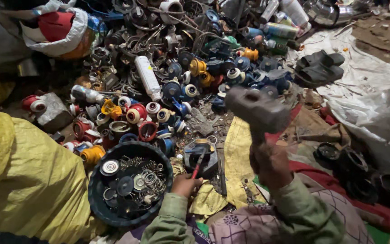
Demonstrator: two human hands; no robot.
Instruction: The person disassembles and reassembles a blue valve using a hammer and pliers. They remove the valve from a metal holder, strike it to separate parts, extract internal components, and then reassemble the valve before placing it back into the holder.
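My right hand point(271, 163) grips the handle of a heavy grey hammer point(257, 108), raised and blurred above the ground. My left hand point(186, 184) holds a thin red-handled tool point(198, 166) upright, its tip set on a dark blue and grey scrap part point(202, 156) lying on the ground in front of me. Both sleeves are pale green. Just left of my left hand stands a round dark basin point(96, 204) holding several metal springs, rings and discs.
A big heap of coloured scrap parts point(168, 90), blue, red, yellow and white, fills the ground ahead, with a white canister point(147, 77) on it. A yellow sack point(28, 176) lies at left. Black sandals point(319, 67) and black round parts point(353, 167) lie at right.
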